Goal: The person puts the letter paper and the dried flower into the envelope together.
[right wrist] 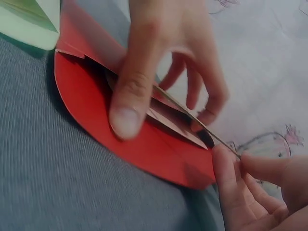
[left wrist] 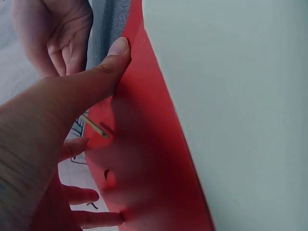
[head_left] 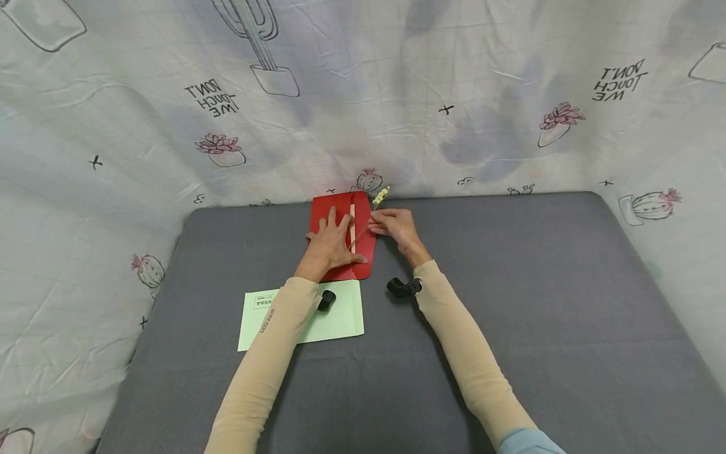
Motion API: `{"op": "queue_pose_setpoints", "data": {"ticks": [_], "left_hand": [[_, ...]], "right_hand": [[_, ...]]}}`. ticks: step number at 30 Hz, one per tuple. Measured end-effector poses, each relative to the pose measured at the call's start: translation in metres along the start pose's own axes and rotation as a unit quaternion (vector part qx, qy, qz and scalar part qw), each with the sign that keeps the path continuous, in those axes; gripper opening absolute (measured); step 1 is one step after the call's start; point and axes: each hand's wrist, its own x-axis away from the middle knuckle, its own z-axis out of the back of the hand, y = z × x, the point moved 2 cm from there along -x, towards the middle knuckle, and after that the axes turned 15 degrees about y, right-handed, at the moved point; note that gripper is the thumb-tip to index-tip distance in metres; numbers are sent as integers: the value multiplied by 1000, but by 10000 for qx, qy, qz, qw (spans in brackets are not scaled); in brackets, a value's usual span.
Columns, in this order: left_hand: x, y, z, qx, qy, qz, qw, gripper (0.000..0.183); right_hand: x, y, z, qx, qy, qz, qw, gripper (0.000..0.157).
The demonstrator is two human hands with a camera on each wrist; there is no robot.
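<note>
A red envelope [head_left: 323, 205] lies near the far edge of the table with its flap unfolded to the right. Spread across it, my left hand [head_left: 331, 246] presses it down; the thumb rests on the flap in the right wrist view. A pale paper edge [right wrist: 175, 127] shows inside the gaping mouth. Between thumb and fingers, my right hand [head_left: 399, 228] pinches the thin stem [right wrist: 192, 118] of a dried flower sprig. Its small yellow blossoms [head_left: 381, 195] point away from me, and the stem's lower end slants over the envelope, just above its face in the left wrist view.
A pale green envelope [head_left: 340, 315] with printing lies nearer to me, partly under my left forearm. Grey cloth [head_left: 510, 315] covers the table. A patterned curtain [head_left: 363, 94] hangs right behind the far edge. Black camera mounts [head_left: 404, 288] sit at the wrists.
</note>
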Motion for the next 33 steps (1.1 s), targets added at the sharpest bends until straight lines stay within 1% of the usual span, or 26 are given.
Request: {"op": "queue_pose_setpoints", "data": {"ticks": [2, 6, 9, 11, 15, 21, 28, 33], "left_hand": [[1, -1, 0, -4, 5, -17, 10000, 101], [3, -1, -1, -17, -9, -42, 10000, 102], [5, -1, -1, 8, -28, -86, 10000, 103], [7, -1, -1, 28, -32, -130, 9999, 104], [10, -2, -1, 6, 12, -205, 9998, 104], [14, -5, 1, -38, 92, -278, 9996, 100], [20, -8, 0, -3, 63, -355, 9994, 99], [24, -10, 0, 9, 56, -396, 9992, 99]], "right_hand": [[3, 2, -6, 158, 20, 85, 9998, 28], [7, 6, -17, 651, 25, 277, 9975, 27], [9, 9, -20, 934, 59, 380, 9949, 27], [9, 9, -19, 998, 126, 403, 9941, 27], [10, 8, -13, 929, 300, 433, 9943, 26], [12, 9, -8, 810, 418, 516, 9945, 26], [19, 18, -6, 431, 582, 394, 9966, 27], [24, 20, -5, 376, 719, 396, 9959, 28]]}}
